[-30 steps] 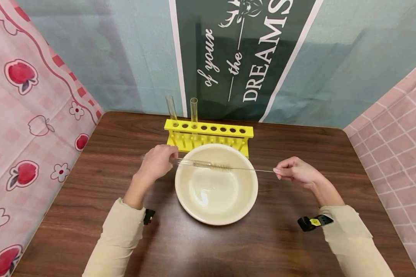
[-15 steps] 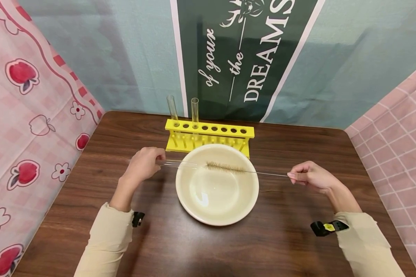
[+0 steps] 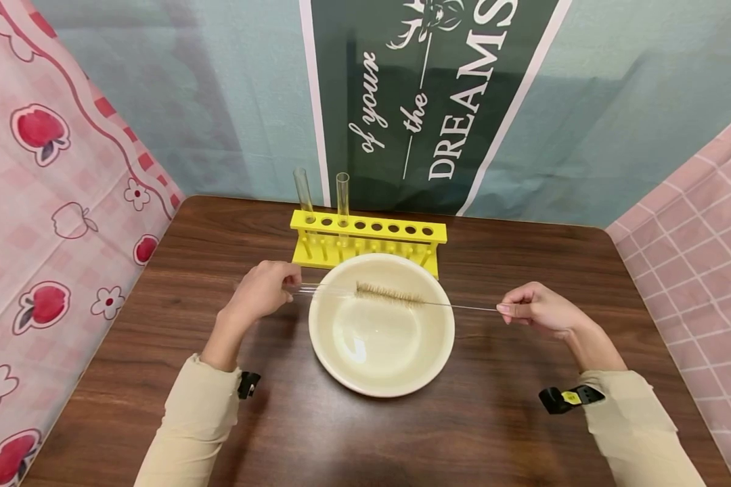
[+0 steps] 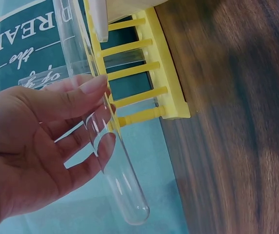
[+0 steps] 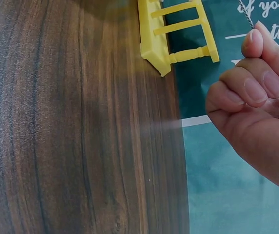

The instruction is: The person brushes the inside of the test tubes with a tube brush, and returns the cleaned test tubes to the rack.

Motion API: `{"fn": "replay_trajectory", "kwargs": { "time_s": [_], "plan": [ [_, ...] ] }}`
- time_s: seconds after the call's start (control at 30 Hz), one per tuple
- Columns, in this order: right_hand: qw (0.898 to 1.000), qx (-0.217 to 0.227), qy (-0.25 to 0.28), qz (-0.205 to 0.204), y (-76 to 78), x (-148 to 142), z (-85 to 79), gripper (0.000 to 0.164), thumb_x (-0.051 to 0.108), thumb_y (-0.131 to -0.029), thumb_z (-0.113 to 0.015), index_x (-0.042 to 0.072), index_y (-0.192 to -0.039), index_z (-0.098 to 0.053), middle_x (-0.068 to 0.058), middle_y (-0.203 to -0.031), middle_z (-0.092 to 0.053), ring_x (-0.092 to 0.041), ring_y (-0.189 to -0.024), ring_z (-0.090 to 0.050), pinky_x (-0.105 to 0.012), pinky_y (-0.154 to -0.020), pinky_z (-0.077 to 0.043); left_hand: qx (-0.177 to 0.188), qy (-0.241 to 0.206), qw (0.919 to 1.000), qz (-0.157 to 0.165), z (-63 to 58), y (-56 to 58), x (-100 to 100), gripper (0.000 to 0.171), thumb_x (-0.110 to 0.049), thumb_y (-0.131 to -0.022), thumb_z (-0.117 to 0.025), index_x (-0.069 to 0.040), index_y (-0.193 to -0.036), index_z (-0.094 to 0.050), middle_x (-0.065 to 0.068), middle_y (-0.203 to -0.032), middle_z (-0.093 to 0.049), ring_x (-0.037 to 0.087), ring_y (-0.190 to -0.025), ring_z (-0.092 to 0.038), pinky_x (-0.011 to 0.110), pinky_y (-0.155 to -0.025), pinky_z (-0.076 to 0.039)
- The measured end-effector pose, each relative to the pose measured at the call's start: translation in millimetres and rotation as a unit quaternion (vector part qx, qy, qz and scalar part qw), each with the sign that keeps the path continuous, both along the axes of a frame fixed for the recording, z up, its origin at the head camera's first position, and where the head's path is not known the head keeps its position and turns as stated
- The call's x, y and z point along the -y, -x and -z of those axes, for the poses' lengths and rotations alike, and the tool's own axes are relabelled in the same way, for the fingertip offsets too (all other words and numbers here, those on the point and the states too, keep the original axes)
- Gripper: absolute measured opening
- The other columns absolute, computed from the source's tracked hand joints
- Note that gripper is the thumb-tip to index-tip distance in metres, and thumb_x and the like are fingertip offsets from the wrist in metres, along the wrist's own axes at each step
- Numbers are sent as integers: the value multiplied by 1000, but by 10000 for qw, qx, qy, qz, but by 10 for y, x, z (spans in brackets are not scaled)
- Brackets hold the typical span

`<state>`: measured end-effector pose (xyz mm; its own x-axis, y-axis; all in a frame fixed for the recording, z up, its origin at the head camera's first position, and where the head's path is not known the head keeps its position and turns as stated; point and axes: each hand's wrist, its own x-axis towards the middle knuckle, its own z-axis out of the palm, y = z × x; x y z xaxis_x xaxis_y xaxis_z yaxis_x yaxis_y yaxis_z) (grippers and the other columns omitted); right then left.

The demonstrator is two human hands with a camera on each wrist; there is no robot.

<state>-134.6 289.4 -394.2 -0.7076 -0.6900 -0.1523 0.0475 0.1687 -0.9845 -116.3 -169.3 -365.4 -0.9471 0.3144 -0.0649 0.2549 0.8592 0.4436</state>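
My left hand (image 3: 262,291) holds a clear glass test tube lengthwise, mouth toward the right. In the left wrist view the thumb and fingers grip the test tube (image 4: 125,190), and its rounded end sticks out past them. My right hand (image 3: 536,308) pinches the thin wire handle of a test tube brush (image 3: 396,295) between thumb and fingertips. The twisted wire (image 5: 247,15) shows at those fingertips in the right wrist view. The brush's tan bristles lie outside the tube, their tip right at its mouth. Both are over a cream bowl (image 3: 378,365).
Behind the bowl stands a yellow test tube rack (image 3: 440,233). Two glass tubes stand in it toward the left, one upright tube (image 3: 342,193) and one leaning tube (image 3: 302,189). Cloth hangings border the brown wooden table (image 3: 524,257) at the back and sides.
The bristles came out of the tube's mouth as both hands moved apart. Since half a second ago the hands have come slightly closer, bringing tube and brush tip together.
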Motion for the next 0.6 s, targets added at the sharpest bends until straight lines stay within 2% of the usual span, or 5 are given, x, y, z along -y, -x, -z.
{"fn": "replay_trajectory", "kwargs": {
  "time_s": [0.1, 0.37, 0.6],
  "plan": [
    [9996, -194, -195, 19, 0, -2, -16, 22, -5, -90, -48, -7, -68, -53, -11, -58, -37, -27, -47, -21, -36, -40, -20, 101, -98, 9999, 63, -3, 2, 1, 22, 8, -69, -71, -8, -81, -62, 4, -78, -60, 20, -74, -54, 38, -67, -45],
    [9977, -412, -540, 60, -3, -16, -85, 23, -3, -90, -49, -10, -68, -50, -11, -56, -33, -24, -44, -21, -38, -39, -19, 207, -9, 9996, 211, -55, 9, -36, 23, 11, -69, -69, -9, -77, -60, 3, -74, -55, 19, -70, -49, 34, -63, -42],
    [9943, -665, -828, 20, 1, -8, -146, 23, -1, -90, -50, -7, -68, -51, -15, -55, -28, -24, -42, -21, -33, -35, -20, 164, 164, 9993, 303, -74, 17, -53, 24, 13, -69, -68, -8, -74, -59, 3, -70, -51, 19, -68, -46, 32, -59, -38]
  ]
}}
